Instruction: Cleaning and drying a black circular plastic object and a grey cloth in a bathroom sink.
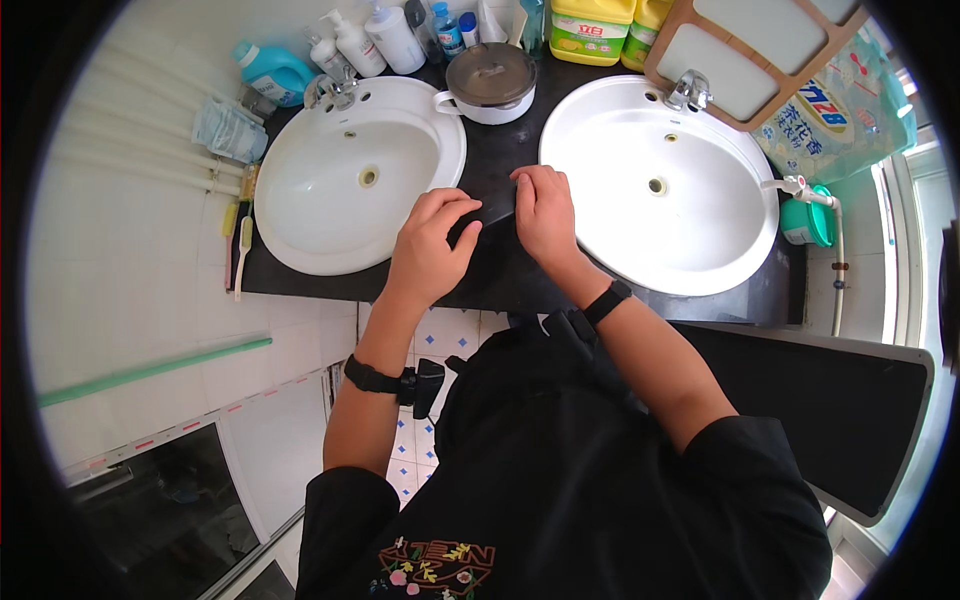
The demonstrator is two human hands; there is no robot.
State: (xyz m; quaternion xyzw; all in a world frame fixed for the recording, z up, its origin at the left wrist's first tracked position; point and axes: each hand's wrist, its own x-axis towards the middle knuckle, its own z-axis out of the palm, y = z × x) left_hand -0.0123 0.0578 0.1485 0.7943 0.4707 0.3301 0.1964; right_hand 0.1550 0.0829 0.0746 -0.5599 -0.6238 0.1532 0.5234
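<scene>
My left hand [435,245] hovers by the right rim of the left washbasin [300,240], its fingers bent and the thumb standing apart from them. I see nothing between them. My right hand [545,215] is beside the left rim of the right washbasin [600,235]. Its fingers are curled in and the thumb lies close against them; whether they pinch anything small is hidden. Between my hands lies the black countertop [490,270], where a faint light line runs across the dark surface. Both white oval basins hold no visible objects.
A white pot with a dark lid [490,78] stands between the chrome faucets [690,90]. Bottles [395,38] and yellow jugs [590,30] line the back. Brushes [243,250] hang at left. A wood-framed board [745,60] leans at right, near a pipe [838,260].
</scene>
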